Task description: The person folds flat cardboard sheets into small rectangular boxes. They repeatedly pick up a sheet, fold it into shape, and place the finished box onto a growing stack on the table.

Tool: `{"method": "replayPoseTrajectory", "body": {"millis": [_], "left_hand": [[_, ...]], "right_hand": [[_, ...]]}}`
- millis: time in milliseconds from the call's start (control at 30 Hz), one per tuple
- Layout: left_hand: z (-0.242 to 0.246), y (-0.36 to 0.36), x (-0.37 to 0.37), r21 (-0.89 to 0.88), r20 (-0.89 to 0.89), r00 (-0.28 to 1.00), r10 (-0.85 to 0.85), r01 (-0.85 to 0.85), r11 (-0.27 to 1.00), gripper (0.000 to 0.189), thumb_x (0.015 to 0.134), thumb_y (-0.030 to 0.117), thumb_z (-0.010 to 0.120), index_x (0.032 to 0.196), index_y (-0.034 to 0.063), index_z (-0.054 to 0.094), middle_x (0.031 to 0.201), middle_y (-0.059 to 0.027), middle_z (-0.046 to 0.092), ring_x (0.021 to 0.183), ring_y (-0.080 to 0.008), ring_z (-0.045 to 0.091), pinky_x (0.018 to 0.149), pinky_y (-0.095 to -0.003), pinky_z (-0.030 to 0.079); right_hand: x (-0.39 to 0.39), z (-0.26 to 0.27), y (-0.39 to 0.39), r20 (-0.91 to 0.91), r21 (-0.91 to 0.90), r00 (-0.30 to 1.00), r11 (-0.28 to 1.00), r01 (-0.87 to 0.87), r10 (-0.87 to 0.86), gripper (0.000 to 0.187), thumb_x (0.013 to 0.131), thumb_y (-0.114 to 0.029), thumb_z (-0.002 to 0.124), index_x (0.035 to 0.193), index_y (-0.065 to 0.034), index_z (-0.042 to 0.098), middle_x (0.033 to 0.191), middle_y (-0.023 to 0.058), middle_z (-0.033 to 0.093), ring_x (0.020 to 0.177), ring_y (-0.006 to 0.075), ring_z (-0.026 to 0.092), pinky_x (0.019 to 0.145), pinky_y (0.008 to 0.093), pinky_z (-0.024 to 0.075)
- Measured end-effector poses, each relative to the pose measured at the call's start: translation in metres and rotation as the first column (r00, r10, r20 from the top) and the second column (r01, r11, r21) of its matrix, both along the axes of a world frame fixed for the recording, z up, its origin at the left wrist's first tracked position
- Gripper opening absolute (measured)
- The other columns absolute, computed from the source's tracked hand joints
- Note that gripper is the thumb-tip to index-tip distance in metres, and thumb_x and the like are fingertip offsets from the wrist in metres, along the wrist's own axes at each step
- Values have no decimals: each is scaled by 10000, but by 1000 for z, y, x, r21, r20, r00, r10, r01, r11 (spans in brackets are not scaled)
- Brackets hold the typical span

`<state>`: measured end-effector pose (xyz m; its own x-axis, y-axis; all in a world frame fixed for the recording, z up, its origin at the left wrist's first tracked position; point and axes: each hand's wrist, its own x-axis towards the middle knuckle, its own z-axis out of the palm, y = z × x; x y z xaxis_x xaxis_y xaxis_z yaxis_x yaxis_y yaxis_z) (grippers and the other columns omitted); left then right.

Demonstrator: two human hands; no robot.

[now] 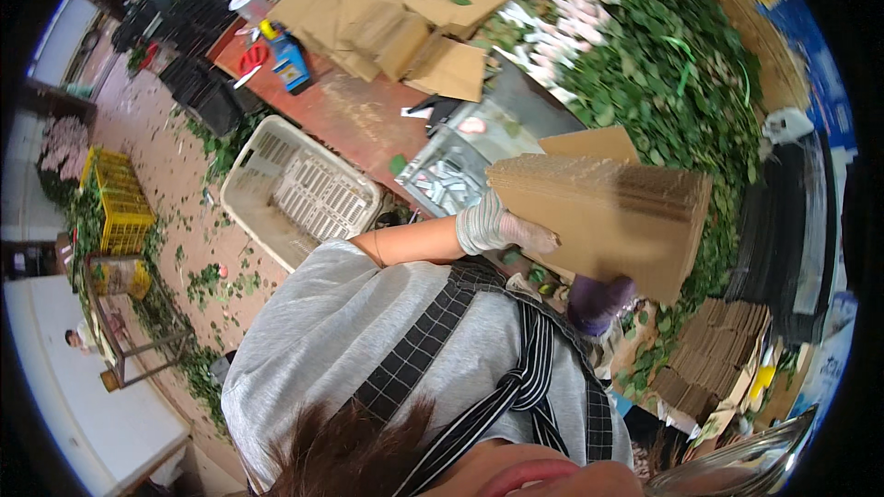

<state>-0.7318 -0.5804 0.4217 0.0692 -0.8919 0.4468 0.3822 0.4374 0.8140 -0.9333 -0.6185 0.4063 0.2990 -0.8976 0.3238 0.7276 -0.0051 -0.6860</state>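
My left hand (521,231), in a striped, pale knit glove, grips the lower left edge of a thick stack of flat corrugated cardboard sheets (594,228). My right hand (602,300), in a purple glove, is at the stack's lower edge; the board partly hides its fingers. Behind the stack, a grey metal tray (449,176) holds many small pale pieces. Another cardboard piece (594,143) shows behind the stack's top edge. Long leafy stems (649,48) with flower heads in pale sleeves (577,21) lie beyond and to the right.
An empty cream plastic crate (300,186) stands left of a red table (345,110) bearing red scissors (253,59), a blue box (291,72) and cut cardboard (387,38). More stacked cardboard (715,352) lies lower right. A yellow crate (121,200) and a person (81,338) are far left.
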Motion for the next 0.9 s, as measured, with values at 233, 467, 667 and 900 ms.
{"method": "replayPoseTrajectory", "body": {"millis": [233,467,667,900], "left_hand": [[-20,64,150,339,-60,976,207,-176,924,552,698,117,696,1211,35,509,1119,-56,595,1021,-179,564,865,-331,465],[-57,111,265,450,-435,853,289,-73,890,580,662,114,736,1198,39,528,1115,-65,602,1022,-188,569,889,-341,452],[-77,116,325,502,-347,875,338,-131,855,594,677,174,732,1207,24,511,1097,-86,603,1009,-221,578,871,-356,475],[-88,117,343,423,-370,875,313,-141,895,605,609,139,770,1159,23,548,1101,-70,602,1014,-193,564,871,-344,458]], "right_hand": [[180,-2,30,-36,298,939,900,-317,342,526,885,-296,574,1328,-83,388,1296,84,483,1186,255,473,997,427,381],[314,-6,63,-13,454,857,767,-453,515,651,849,-368,615,1351,-64,333,1315,99,458,1215,275,448,1023,448,353],[371,-24,60,-13,511,811,701,-497,585,647,858,-388,592,1351,-61,330,1327,108,443,1225,281,435,1028,461,343],[369,-67,57,-224,337,753,774,-536,619,677,829,-368,638,1346,-50,337,1308,111,461,1209,307,448,1008,465,366]]}}
